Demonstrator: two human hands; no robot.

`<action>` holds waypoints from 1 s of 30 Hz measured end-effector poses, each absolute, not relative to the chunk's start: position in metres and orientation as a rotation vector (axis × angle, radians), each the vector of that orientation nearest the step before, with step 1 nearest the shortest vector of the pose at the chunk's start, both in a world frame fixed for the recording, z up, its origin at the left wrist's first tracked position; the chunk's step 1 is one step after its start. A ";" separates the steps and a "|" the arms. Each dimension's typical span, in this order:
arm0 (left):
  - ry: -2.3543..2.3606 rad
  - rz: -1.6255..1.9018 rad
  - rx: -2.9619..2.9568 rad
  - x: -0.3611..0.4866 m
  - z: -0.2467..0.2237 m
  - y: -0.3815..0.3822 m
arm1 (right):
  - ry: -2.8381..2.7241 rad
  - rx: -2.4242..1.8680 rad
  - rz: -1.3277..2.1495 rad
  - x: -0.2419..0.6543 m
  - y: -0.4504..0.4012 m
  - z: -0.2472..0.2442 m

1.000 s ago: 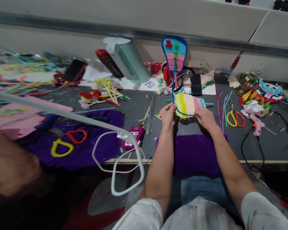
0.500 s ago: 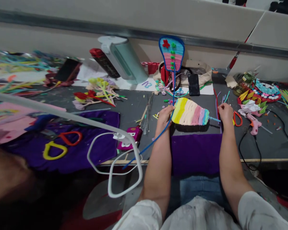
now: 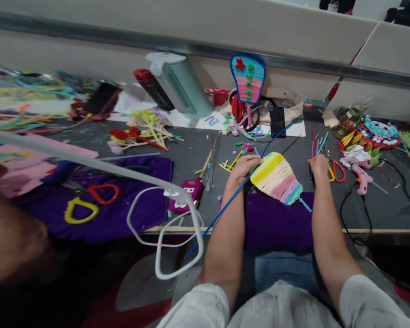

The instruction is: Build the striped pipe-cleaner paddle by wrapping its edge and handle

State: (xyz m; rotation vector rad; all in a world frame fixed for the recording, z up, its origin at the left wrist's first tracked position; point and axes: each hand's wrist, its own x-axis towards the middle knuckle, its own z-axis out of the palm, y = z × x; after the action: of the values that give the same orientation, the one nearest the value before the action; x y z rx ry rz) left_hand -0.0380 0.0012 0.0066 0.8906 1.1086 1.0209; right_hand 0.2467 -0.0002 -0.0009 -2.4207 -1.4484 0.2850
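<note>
My left hand [image 3: 243, 170] pinches the yellow end of a striped pastel fan-shaped piece [image 3: 276, 176], together with a long blue pipe cleaner [image 3: 222, 210] that crosses my forearm. The piece tilts down to the right, its thin light-blue stem [image 3: 306, 205] free and pointing at my right forearm. My right hand [image 3: 317, 167] is closed at the lower ends of several red, purple and teal sticks [image 3: 317, 144], right of the piece. Scissors with red and yellow handles [image 3: 337, 171] lie just beyond that hand. A finished-looking blue-edged fan [image 3: 248, 82] leans at the back.
A purple cloth [image 3: 276, 223] covers the near edge. Behind stand a teal kettle [image 3: 189, 89] and a phone [image 3: 277, 122]. A pink glue gun [image 3: 362, 180] with its cord lies right. White tubing [image 3: 181, 191] arches at left, near another person's blurred arm [image 3: 13, 228].
The striped piece has swung so its stem end points lower, towards me. The blue pipe cleaner's upper part now leans right. My right hand has moved slightly down, onto the coloured sticks.
</note>
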 end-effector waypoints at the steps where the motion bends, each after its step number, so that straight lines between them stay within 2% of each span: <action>1: 1.124 1.023 0.899 -0.037 0.007 0.001 | -1.434 -2.419 0.281 0.247 0.000 -0.002; 9: 1.160 1.021 0.962 -0.036 0.002 0.001 | -1.354 -2.402 0.277 0.246 -0.001 0.003; 13: 1.159 1.044 1.009 -0.035 -0.003 0.004 | -1.158 -2.090 0.223 0.249 -0.002 0.011; 15: 1.152 1.052 1.022 -0.035 -0.004 0.004 | -0.960 -1.761 0.356 0.246 -0.002 0.017; 18: 1.147 1.052 1.034 -0.034 -0.004 0.004 | -0.701 -1.228 0.740 0.233 -0.003 0.027; 20: 1.154 1.049 1.041 -0.034 -0.004 0.004 | -0.614 -1.017 0.953 0.221 -0.004 0.033; 25: 1.160 1.041 1.090 -0.033 -0.001 0.001 | -0.656 -0.939 1.237 0.188 -0.010 0.036; 30: 1.092 1.029 1.067 -0.032 0.006 -0.004 | -0.742 -0.973 1.286 0.160 -0.012 0.027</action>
State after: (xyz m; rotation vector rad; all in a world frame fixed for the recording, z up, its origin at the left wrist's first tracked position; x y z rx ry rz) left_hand -0.0323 -0.0036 0.0057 1.0665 1.0917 1.0286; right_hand 0.1599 -0.0122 0.0271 -0.9732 -0.7420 1.2856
